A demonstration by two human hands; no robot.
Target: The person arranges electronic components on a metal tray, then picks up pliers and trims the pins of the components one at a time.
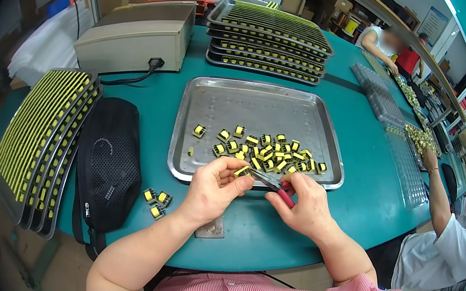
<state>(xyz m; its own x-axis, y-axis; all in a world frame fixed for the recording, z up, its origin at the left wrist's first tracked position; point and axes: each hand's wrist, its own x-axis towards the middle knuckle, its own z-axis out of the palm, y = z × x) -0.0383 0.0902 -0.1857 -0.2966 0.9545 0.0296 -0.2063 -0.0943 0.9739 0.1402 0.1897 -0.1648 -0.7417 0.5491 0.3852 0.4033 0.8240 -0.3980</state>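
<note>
Over the near edge of a metal tray point(249, 92), my left hand point(213, 190) pinches a small yellow-and-black component point(242, 171) between thumb and fingers. My right hand point(306, 205) is wrapped round red-handled pliers point(285, 196), whose metal jaws point up and left and reach close to that component. Several similar yellow-and-black components point(267, 152) lie loose in the tray, mostly in its nearer half. A few more components point(163, 198) rest on the green table point(245, 233) left of my left hand.
Stacked trays of components stand at the left point(44, 136) and at the back point(271, 33). A black bag point(108, 157) lies beside the left stack. Behind it sits a beige machine point(137, 37). Plastic trays point(402, 163) and a co-worker's arm point(437, 194) are at the right.
</note>
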